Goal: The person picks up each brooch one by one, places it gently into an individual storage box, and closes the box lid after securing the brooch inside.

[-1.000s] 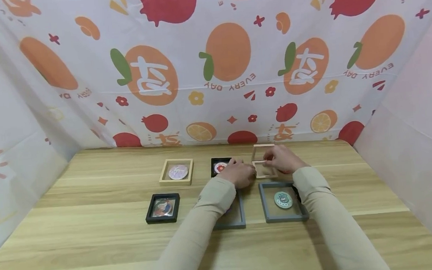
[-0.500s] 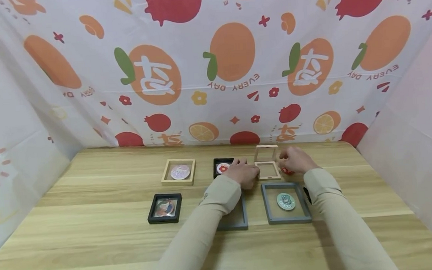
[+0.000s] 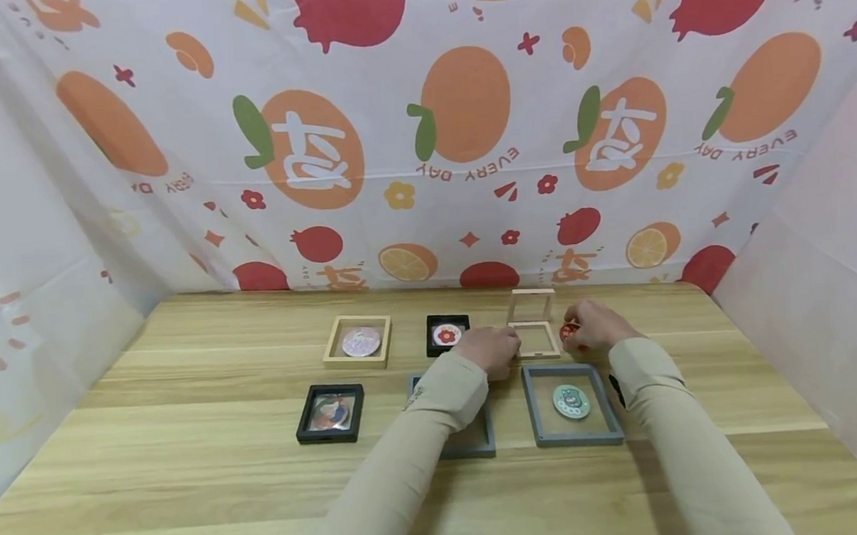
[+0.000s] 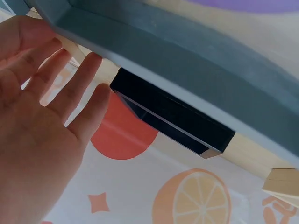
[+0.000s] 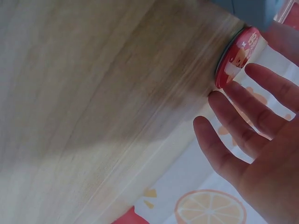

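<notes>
A small light-wood display frame (image 3: 531, 324) stands hinged open, lid raised, at the back right of the table. My left hand (image 3: 488, 350) is at its left edge, thumb and fingertips touching the rim, the other fingers loosely extended. To the right of that frame, my right hand (image 3: 598, 324) pinches a round red badge (image 5: 237, 56) by its edge between thumb and fingers, close over the wood. Part of the badge is hidden by the fingers in the head view. A grey frame (image 3: 491, 441) lies partly under my left forearm.
Nearest my right sleeve is another grey frame (image 3: 578, 439) with a teal badge (image 3: 571, 402). Further left are a black frame with a flower badge (image 3: 447, 335), a light-wood frame (image 3: 332, 353) and a black frame (image 3: 305, 425), each holding a round badge. A printed curtain (image 3: 390, 137) hangs behind.
My right hand has left the hinged frame and moved right to the red badge, its fingers closing on the edge. My left hand has stayed at the frame's left side.
</notes>
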Demonstrator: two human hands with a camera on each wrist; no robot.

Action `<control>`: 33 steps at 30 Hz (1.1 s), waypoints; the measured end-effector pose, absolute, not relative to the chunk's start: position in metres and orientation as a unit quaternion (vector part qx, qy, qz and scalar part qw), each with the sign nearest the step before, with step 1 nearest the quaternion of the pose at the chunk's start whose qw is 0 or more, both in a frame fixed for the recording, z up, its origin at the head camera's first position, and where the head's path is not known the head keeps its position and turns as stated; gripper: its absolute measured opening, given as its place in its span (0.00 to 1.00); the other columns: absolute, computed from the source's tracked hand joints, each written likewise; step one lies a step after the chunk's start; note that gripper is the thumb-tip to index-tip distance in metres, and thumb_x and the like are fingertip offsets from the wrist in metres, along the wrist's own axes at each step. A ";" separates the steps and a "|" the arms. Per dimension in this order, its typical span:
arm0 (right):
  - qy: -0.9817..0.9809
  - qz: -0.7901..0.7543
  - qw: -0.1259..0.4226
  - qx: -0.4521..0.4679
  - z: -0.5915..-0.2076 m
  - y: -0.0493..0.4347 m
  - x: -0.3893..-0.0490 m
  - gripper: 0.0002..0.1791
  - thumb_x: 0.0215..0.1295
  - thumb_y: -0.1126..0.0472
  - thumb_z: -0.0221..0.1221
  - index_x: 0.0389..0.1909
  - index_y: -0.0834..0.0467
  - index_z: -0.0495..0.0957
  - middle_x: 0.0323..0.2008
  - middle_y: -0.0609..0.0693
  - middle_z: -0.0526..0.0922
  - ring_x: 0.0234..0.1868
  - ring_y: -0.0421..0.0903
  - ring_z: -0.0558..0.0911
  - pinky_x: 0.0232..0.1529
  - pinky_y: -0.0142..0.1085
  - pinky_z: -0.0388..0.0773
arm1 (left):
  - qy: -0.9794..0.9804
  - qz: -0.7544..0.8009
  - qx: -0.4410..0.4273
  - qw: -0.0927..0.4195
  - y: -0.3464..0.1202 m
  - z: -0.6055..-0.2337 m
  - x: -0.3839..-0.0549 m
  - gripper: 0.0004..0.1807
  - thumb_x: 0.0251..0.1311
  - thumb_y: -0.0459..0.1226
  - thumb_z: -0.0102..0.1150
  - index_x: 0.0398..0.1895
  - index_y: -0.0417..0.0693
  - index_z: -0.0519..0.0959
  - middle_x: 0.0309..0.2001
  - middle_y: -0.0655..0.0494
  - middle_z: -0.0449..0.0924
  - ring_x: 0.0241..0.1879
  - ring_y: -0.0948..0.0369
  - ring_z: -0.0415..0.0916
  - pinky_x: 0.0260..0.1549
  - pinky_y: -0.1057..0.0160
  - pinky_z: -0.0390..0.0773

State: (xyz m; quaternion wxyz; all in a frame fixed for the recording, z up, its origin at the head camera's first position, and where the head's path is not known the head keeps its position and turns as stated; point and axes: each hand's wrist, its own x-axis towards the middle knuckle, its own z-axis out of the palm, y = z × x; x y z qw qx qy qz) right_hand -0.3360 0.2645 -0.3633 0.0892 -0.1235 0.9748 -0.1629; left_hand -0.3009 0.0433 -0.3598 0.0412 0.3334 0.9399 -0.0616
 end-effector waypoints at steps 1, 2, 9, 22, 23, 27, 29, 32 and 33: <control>0.975 -0.161 0.090 -0.123 -0.363 0.264 -0.336 0.24 0.56 0.64 0.70 0.51 0.73 0.79 0.44 0.65 0.81 0.44 0.58 0.78 0.49 0.52 0.77 | 0.940 -0.061 0.333 0.043 0.043 -0.360 -0.301 0.12 0.63 0.37 0.64 0.48 0.55 0.84 0.56 0.64 0.80 0.49 0.62 0.80 0.46 0.64 0.79; 0.976 -0.160 0.091 -0.119 -0.364 0.264 -0.336 0.24 0.56 0.64 0.70 0.52 0.72 0.79 0.44 0.64 0.81 0.44 0.57 0.77 0.48 0.52 0.77 | 0.940 -0.059 0.333 0.045 0.043 -0.360 -0.301 0.12 0.63 0.36 0.64 0.48 0.55 0.84 0.56 0.64 0.80 0.49 0.62 0.80 0.46 0.64 0.79; 0.979 -0.149 0.083 -0.113 -0.368 0.264 -0.337 0.25 0.55 0.66 0.71 0.52 0.72 0.79 0.45 0.64 0.82 0.45 0.58 0.79 0.49 0.54 0.77 | 0.939 -0.062 0.335 0.049 0.043 -0.362 -0.301 0.13 0.65 0.35 0.62 0.51 0.55 0.83 0.59 0.63 0.79 0.51 0.61 0.80 0.48 0.64 0.78; 0.981 -0.126 0.046 -0.138 -0.375 0.269 -0.340 0.22 0.53 0.67 0.69 0.50 0.71 0.80 0.41 0.63 0.83 0.42 0.58 0.79 0.47 0.54 0.77 | 0.940 -0.041 0.335 0.045 0.040 -0.365 -0.300 0.12 0.63 0.34 0.62 0.48 0.54 0.83 0.56 0.62 0.80 0.49 0.59 0.80 0.44 0.62 0.80; 0.981 -0.125 0.044 -0.140 -0.375 0.269 -0.340 0.22 0.53 0.67 0.69 0.50 0.71 0.80 0.41 0.62 0.83 0.42 0.58 0.79 0.47 0.54 0.77 | 0.940 -0.040 0.335 0.045 0.040 -0.365 -0.300 0.12 0.63 0.34 0.62 0.48 0.54 0.83 0.55 0.62 0.80 0.49 0.59 0.80 0.44 0.62 0.80; 0.980 -0.127 0.029 -0.149 -0.374 0.268 -0.340 0.23 0.51 0.66 0.68 0.49 0.71 0.80 0.41 0.63 0.84 0.43 0.59 0.81 0.48 0.55 0.78 | 0.939 -0.043 0.337 0.049 0.040 -0.364 -0.299 0.12 0.63 0.34 0.62 0.50 0.53 0.82 0.56 0.61 0.79 0.49 0.59 0.80 0.44 0.61 0.80; 0.980 -0.128 0.019 -0.154 -0.373 0.268 -0.340 0.22 0.51 0.66 0.68 0.48 0.71 0.81 0.42 0.64 0.84 0.44 0.60 0.81 0.49 0.56 0.78 | 0.939 -0.044 0.336 0.054 0.040 -0.364 -0.300 0.12 0.64 0.34 0.62 0.50 0.53 0.82 0.56 0.61 0.79 0.49 0.59 0.79 0.43 0.62 0.80; 0.979 -0.125 0.010 -0.158 -0.370 0.266 -0.340 0.21 0.52 0.65 0.68 0.47 0.70 0.81 0.41 0.63 0.84 0.44 0.61 0.82 0.49 0.56 0.78 | 0.941 -0.043 0.332 0.057 0.040 -0.365 -0.301 0.12 0.64 0.34 0.62 0.50 0.54 0.82 0.56 0.62 0.78 0.50 0.59 0.79 0.44 0.61 0.80; 0.979 -0.124 0.009 -0.160 -0.368 0.265 -0.340 0.20 0.53 0.64 0.68 0.46 0.70 0.82 0.41 0.63 0.84 0.44 0.60 0.81 0.49 0.56 0.78 | 0.941 -0.043 0.331 0.059 0.040 -0.365 -0.301 0.13 0.64 0.34 0.62 0.50 0.54 0.82 0.57 0.62 0.78 0.51 0.59 0.79 0.45 0.61 0.79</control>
